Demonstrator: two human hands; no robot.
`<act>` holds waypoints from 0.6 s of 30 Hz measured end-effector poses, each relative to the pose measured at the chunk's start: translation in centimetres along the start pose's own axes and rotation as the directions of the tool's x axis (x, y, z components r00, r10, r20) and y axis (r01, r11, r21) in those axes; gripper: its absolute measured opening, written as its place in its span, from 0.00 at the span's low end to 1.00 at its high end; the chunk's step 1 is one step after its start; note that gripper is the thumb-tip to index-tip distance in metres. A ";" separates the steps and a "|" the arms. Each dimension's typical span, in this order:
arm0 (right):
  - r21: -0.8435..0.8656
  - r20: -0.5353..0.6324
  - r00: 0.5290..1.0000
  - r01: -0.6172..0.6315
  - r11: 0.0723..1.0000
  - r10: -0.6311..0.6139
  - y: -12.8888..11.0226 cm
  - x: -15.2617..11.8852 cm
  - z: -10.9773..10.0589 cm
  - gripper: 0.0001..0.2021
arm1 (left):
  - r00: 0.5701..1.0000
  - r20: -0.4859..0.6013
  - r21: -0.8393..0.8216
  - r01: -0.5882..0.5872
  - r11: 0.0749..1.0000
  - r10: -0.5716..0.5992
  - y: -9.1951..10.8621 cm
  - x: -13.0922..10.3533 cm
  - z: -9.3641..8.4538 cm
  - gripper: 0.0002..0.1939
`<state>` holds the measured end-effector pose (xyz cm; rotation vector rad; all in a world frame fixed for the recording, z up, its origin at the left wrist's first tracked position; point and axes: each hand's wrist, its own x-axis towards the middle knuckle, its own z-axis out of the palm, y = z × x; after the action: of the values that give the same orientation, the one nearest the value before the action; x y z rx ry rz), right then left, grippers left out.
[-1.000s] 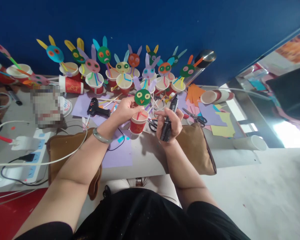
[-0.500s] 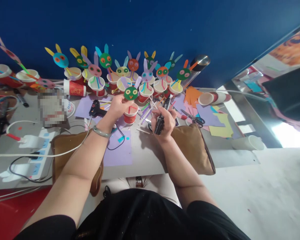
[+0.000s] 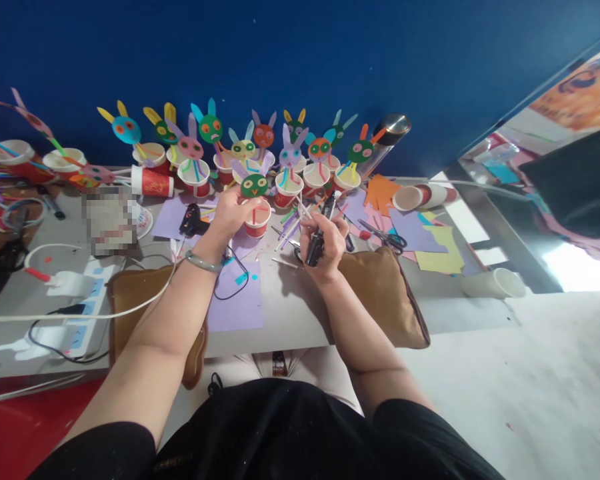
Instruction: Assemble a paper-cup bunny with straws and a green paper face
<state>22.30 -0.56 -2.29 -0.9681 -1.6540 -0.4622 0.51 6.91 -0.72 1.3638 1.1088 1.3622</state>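
Note:
My left hand [image 3: 231,215] grips a paper-cup rabbit [image 3: 255,200]: a red cup with a green round face and pale purple ears, resting on the grey table [image 3: 300,313]. It stands just in front of a row of finished cup rabbits [image 3: 290,163] along the blue wall. My right hand [image 3: 324,243] is closed around a black marker [image 3: 319,233] with its tip pointing up and away. The marker tip is a short way right of the held cup and does not touch it.
A black glue gun [image 3: 193,220] lies left of my left hand. Scissors [image 3: 385,235], coloured paper sheets [image 3: 430,237] and loose strips lie to the right. Two brown cushions [image 3: 385,293] sit at the near edge. A power strip [image 3: 75,293] with cables is at the left.
My left hand has carried the green-faced cup rabbit away from me and to the left, toward the row of finished rabbits. My right hand with the marker followed, moving slightly left.

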 end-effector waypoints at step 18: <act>0.164 0.392 0.919 -0.111 0.980 0.038 -0.1 -2.2 1.4 0.19 | 0.999 0.048 -0.076 0.024 0.997 -0.021 -0.5 0.4 1.4 0.12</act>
<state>21.49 -0.44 -4.79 -1.0255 -1.9659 -0.0605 1.94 7.45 -1.16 1.3174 1.0276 1.3367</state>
